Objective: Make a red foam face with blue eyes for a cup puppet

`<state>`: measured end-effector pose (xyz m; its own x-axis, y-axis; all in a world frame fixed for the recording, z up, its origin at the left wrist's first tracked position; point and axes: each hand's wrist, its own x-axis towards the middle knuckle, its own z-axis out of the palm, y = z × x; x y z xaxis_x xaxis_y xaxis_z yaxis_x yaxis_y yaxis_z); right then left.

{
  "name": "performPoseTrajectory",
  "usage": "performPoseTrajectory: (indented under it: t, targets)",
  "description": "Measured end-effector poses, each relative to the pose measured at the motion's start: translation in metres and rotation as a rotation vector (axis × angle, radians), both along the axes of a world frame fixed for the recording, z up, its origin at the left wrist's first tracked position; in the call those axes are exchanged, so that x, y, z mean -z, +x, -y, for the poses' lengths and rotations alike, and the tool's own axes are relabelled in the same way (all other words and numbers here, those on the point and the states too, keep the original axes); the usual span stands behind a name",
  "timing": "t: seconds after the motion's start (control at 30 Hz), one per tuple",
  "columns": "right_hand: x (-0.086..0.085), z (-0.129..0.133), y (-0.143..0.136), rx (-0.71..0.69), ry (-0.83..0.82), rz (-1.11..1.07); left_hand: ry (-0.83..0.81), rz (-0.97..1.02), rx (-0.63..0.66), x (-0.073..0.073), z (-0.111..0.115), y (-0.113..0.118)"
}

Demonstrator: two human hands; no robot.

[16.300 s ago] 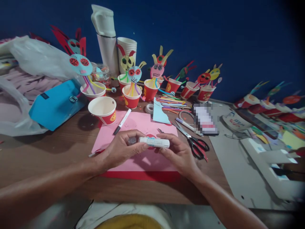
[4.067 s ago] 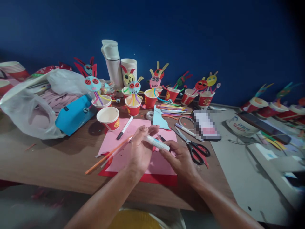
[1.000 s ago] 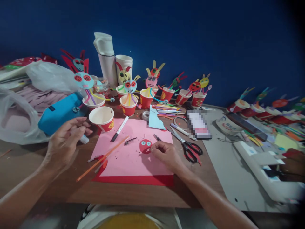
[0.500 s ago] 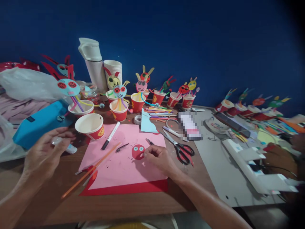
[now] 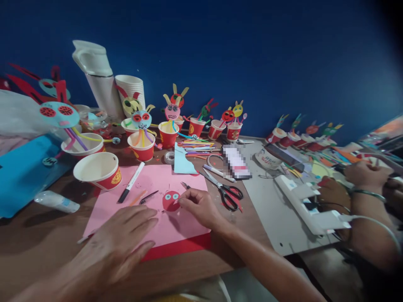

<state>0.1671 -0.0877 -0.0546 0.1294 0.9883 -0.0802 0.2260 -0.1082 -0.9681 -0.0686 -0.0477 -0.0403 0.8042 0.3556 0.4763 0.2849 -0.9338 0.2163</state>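
My left hand [image 5: 129, 235] reaches over the front left of a pink paper sheet [image 5: 163, 176], fingers stretched out with nothing in them. It covers most of an orange straw [image 5: 138, 198]. In a pinch, the thumb and finger of my right hand [image 5: 200, 207] are at the right side of a red paper face [image 5: 170, 203] with two pale eyes. A small pale pink piece [image 5: 176, 202] shows at those fingertips, over the face. To the left, a clear glue bottle [image 5: 58, 201] lies on its side on the table. A black-capped marker [image 5: 131, 183] and a black pen [image 5: 149, 197] lie on the sheet.
Scissors [image 5: 227, 193], a pixelated phone [image 5: 237, 162], a straw bundle [image 5: 200, 148] and torn blue paper [image 5: 183, 160] lie beyond. An undecorated red cup [image 5: 97, 172] stands left, decorated cups [image 5: 141, 144] behind. Another person's hand [image 5: 367, 174] is at right, beyond a power strip [image 5: 296, 203].
My left hand has let go of the glue bottle and moved right over the pink sheet. A pale pink piece now shows at my right fingertips. The view has shifted right.
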Motion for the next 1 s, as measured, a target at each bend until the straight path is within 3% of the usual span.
performPoseTrajectory:
  t: [0.1, 0.27, 0.57, 1.0]
  targets:
    - [0.001, -0.001, 0.001, 0.005, 0.038, 0.028, 0.037, -0.149, 0.062, 0.005, 0.0, 0.021]
    - [0.003, -0.001, 0.001, 0.001, 0.04, 0.077, 0.037, -0.295, 0.002, 0.016, 0.0, 0.035]
    - [0.005, -0.001, 0.004, 0.043, 0.056, 0.193, 0.098, -0.178, 0.056, 0.03, -0.009, 0.035]
    - [0.001, 0.0, 0.007, 0.034, -0.074, 0.142, -0.051, -0.232, 0.047, 0.011, -0.002, 0.034]
